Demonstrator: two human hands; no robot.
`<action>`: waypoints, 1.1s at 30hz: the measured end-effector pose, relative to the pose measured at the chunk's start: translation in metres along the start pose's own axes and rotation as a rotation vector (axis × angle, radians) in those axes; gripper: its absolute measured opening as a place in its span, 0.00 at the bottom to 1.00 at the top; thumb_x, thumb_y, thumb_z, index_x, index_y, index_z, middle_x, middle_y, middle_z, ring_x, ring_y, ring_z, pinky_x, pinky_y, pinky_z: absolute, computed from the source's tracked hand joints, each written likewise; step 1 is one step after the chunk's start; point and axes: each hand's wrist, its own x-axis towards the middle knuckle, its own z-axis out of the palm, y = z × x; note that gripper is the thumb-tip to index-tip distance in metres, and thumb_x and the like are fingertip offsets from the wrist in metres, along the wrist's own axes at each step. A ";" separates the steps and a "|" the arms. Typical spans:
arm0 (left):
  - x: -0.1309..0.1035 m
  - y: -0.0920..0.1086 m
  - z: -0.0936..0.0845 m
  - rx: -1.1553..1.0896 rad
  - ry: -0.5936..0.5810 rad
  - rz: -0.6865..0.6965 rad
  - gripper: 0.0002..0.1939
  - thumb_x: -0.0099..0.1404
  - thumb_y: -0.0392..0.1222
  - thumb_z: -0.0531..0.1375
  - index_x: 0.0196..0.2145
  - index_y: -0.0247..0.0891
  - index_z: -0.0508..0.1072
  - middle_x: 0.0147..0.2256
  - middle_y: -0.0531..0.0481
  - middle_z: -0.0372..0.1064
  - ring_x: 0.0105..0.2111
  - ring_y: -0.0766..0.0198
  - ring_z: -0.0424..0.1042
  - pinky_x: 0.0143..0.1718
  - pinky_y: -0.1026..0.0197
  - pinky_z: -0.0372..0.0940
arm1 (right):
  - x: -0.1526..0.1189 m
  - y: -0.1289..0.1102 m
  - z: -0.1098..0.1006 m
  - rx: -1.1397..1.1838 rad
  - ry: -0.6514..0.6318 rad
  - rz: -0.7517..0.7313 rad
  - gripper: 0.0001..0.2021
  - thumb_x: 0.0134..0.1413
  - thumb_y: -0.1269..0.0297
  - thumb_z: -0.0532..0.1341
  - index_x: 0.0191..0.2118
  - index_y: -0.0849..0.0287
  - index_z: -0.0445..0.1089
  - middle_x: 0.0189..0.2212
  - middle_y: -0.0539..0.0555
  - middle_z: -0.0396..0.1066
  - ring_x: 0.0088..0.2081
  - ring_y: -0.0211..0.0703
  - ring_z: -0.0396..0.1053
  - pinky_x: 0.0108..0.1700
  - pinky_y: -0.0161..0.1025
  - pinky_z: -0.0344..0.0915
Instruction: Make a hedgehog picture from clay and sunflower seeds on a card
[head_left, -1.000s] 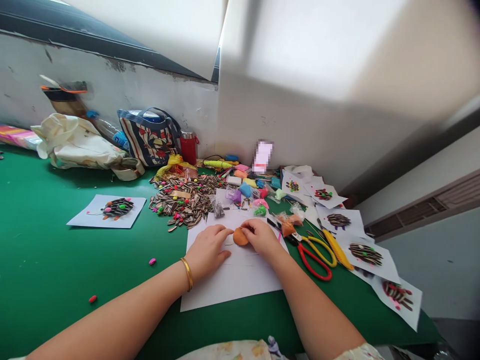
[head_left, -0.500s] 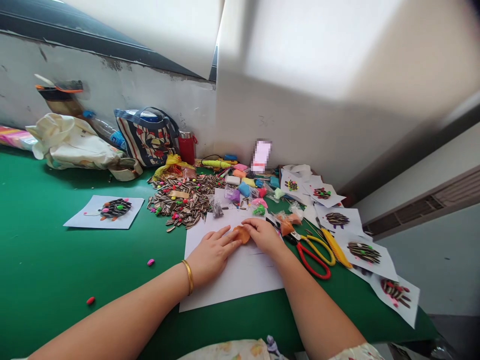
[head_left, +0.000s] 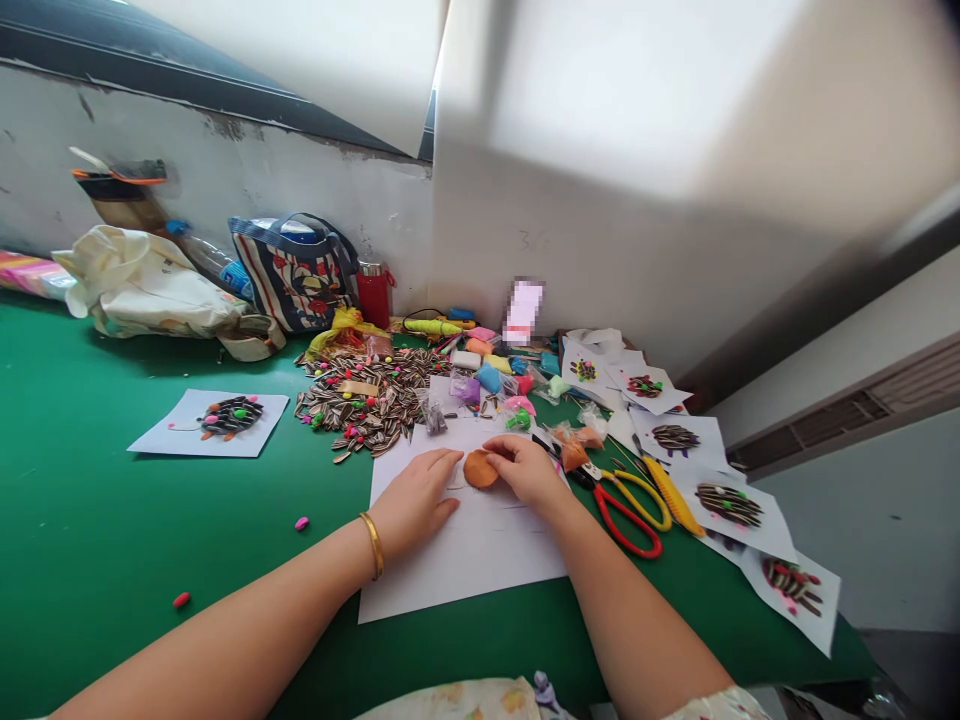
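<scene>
A flat orange-brown clay disc (head_left: 481, 469) lies on white paper (head_left: 465, 560) in front of me, with faint drawn lines beside it. My right hand (head_left: 525, 470) pinches the disc's right edge between thumb and fingers. To the left of the disc, apart from it, my left hand (head_left: 420, 500) rests on the paper, its fingers stretched out and holding nothing. Behind the paper spreads a pile of striped sunflower seeds (head_left: 375, 400) with bright painted ones among them. Small bags of coloured clay (head_left: 489, 378) lie just beyond the sheet.
Scissors (head_left: 630, 510) with red and yellow handles and a yellow utility knife (head_left: 671, 495) lie right of my right hand. Several seed pictures (head_left: 727, 505) line the right edge; another card (head_left: 262, 430) lies left. A striped bag (head_left: 292, 280) and red flask (head_left: 373, 297) stand behind.
My left hand has lifted its fingers off the clay disc and drawn slightly left, uncovering the disc. My right hand stays at the disc's right edge.
</scene>
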 end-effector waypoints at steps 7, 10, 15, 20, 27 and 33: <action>-0.001 0.001 0.000 0.005 0.022 0.097 0.31 0.58 0.31 0.58 0.59 0.41 0.61 0.57 0.43 0.63 0.58 0.53 0.61 0.59 0.47 0.58 | -0.001 0.001 0.004 -0.042 0.010 -0.027 0.10 0.53 0.66 0.59 0.40 0.57 0.74 0.39 0.53 0.76 0.41 0.44 0.71 0.46 0.41 0.66; -0.003 0.004 0.001 0.087 -0.043 0.178 0.33 0.61 0.29 0.53 0.61 0.50 0.58 0.62 0.52 0.57 0.62 0.53 0.53 0.59 0.46 0.55 | 0.000 0.003 0.006 -0.070 0.002 -0.055 0.10 0.53 0.67 0.58 0.40 0.57 0.74 0.39 0.53 0.76 0.41 0.44 0.71 0.46 0.40 0.66; -0.005 0.011 0.003 0.212 -0.142 0.194 0.33 0.65 0.32 0.50 0.64 0.55 0.52 0.65 0.56 0.52 0.65 0.51 0.47 0.57 0.46 0.53 | 0.001 0.005 0.005 -0.100 -0.003 -0.066 0.11 0.54 0.68 0.58 0.42 0.57 0.74 0.40 0.54 0.75 0.42 0.45 0.71 0.47 0.41 0.66; -0.005 0.013 0.004 0.218 -0.120 0.184 0.28 0.68 0.38 0.49 0.64 0.52 0.54 0.63 0.53 0.55 0.65 0.51 0.49 0.57 0.47 0.53 | 0.000 0.005 -0.002 -0.119 -0.030 -0.098 0.13 0.55 0.68 0.58 0.45 0.57 0.73 0.43 0.55 0.74 0.46 0.45 0.70 0.51 0.43 0.64; -0.006 0.014 0.002 0.207 -0.117 0.163 0.27 0.67 0.37 0.50 0.63 0.50 0.56 0.63 0.53 0.56 0.64 0.50 0.50 0.56 0.47 0.53 | -0.002 0.015 -0.014 -0.119 -0.068 -0.126 0.15 0.54 0.68 0.60 0.49 0.57 0.72 0.42 0.55 0.71 0.45 0.43 0.68 0.51 0.42 0.64; -0.006 0.013 0.004 0.226 -0.127 0.153 0.24 0.68 0.39 0.49 0.61 0.46 0.60 0.63 0.52 0.56 0.64 0.49 0.50 0.57 0.46 0.53 | -0.007 0.013 -0.023 -0.118 -0.172 -0.098 0.27 0.47 0.62 0.68 0.55 0.54 0.67 0.45 0.54 0.66 0.44 0.43 0.67 0.48 0.41 0.65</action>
